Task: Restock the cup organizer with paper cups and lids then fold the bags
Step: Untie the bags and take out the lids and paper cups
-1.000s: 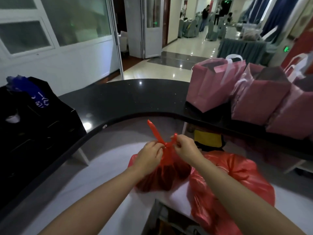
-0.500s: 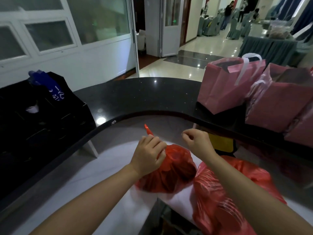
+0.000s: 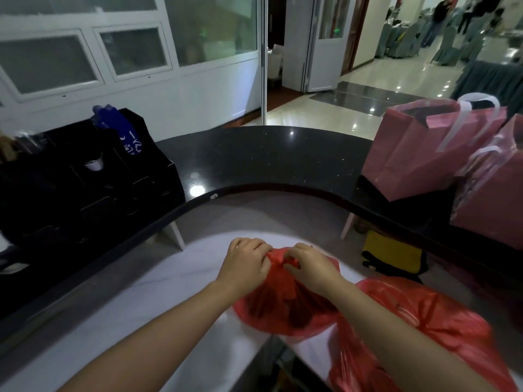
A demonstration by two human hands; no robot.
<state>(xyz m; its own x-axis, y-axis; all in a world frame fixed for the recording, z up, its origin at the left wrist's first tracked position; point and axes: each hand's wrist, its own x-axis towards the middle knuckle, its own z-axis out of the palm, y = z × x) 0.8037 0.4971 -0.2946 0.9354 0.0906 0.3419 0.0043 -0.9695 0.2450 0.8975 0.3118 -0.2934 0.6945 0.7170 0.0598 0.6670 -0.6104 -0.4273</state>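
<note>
A small red plastic bag [image 3: 283, 309] sits on the white lower counter [image 3: 175, 284] in front of me. My left hand [image 3: 244, 267] and my right hand [image 3: 310, 265] both pinch its gathered top, fingers curled into the plastic at the knot. Dark contents show dimly through the bag. A second, larger red plastic bag [image 3: 424, 329] lies tied to its right. The black cup organizer [image 3: 85, 176] stands on the dark upper counter at the left, with a blue sleeve [image 3: 119, 128] sticking out of its top and a white cup rim [image 3: 94, 164] in a slot.
A curved black stone counter [image 3: 263, 159] runs above the white one. Pink paper gift bags [image 3: 424, 148] with white handles stand on it at the right. A yellow and black pouch [image 3: 392, 254] lies under that counter. Beyond are white doors and a hall with people.
My right hand, apart from the bag half a second ago, has come back to its top. The upright red handle tail is no longer sticking up. The camera has tilted and shifted left.
</note>
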